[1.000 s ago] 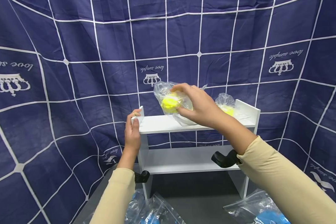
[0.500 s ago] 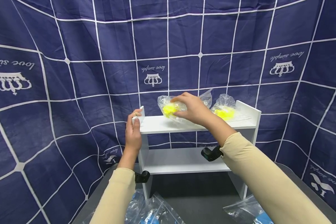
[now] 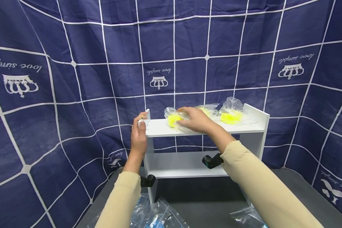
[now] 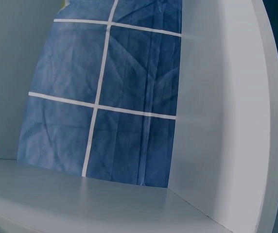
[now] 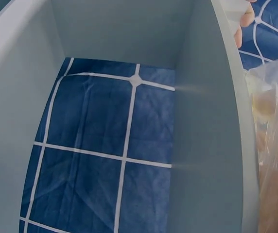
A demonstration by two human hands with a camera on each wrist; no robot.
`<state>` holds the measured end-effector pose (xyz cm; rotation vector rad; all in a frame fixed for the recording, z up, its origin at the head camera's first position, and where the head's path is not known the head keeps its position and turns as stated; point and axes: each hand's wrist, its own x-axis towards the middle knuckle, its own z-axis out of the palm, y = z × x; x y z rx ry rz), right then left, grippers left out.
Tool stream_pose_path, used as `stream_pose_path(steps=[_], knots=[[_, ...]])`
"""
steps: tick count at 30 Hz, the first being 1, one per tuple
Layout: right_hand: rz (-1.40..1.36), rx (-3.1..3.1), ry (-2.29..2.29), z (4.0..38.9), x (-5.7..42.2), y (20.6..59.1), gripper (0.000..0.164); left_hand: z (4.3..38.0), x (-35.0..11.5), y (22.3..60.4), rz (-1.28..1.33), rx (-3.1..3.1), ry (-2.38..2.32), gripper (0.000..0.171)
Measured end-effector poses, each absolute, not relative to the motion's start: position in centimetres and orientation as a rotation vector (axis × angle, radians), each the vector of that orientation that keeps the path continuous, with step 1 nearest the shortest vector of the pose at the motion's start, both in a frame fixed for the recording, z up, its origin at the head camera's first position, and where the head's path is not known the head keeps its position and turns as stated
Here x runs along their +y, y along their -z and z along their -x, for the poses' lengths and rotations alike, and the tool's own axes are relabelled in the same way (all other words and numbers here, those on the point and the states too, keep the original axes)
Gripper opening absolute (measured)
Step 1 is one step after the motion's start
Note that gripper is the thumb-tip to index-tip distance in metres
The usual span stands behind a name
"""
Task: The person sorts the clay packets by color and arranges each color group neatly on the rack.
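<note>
On the top board of a white shelf unit [image 3: 185,172], my right hand [image 3: 196,119] holds a clear plastic bag [image 3: 172,115] with a bright yellow lump inside, between thumb and fingers. The bag is down at the board's surface. Part of the bag [image 5: 275,121] shows at the right edge of the right wrist view. My left hand [image 3: 139,134] grips the upper left side panel of the shelf, thumb in front and fingers over its edge. The left wrist view shows only the shelf's inside, with a side panel [image 4: 212,107].
Two more clear bags with yellow contents, one behind my right hand [image 3: 208,110] and one at the right end [image 3: 231,115], lie on the top board. Bags with blue contents [image 3: 159,218] lie on the dark table [image 3: 202,209] in front. A blue curtain [image 3: 102,47] hangs behind.
My right hand has lowered the yellow-filled bag from above the top board down onto it. Another bag behind that hand has come into view. My left hand keeps its grip on the side panel.
</note>
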<state>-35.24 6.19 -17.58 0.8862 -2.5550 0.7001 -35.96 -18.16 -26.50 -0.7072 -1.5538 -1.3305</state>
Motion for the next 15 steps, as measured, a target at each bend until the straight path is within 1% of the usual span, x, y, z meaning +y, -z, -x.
stream_pose_path(steps=[5, 6, 10, 13, 15], knots=[[-0.870, -2.566, -0.726, 35.2, 6.5, 18.0, 0.058, 35.7, -17.7, 26.3, 0.692, -1.546, 1.318, 0.023], [-0.868, -2.555, -0.729, 35.1, 6.5, 18.0, 0.057, 35.2, -17.5, 26.1, 0.690, -1.550, 1.319, 0.023], [-0.838, -2.497, -0.720, 35.0, 6.5, 18.1, 0.050, 35.3, -17.6, 26.0, 0.707, -1.545, 1.331, 0.024], [-0.820, -2.453, -0.702, 34.8, 6.5, 18.3, 0.046, 36.2, -18.0, 26.5, 0.710, -1.537, 1.331, 0.024], [-0.809, -2.428, -0.685, 34.7, 6.5, 18.3, 0.044, 36.1, -17.9, 26.4, 0.704, -1.543, 1.331, 0.023]])
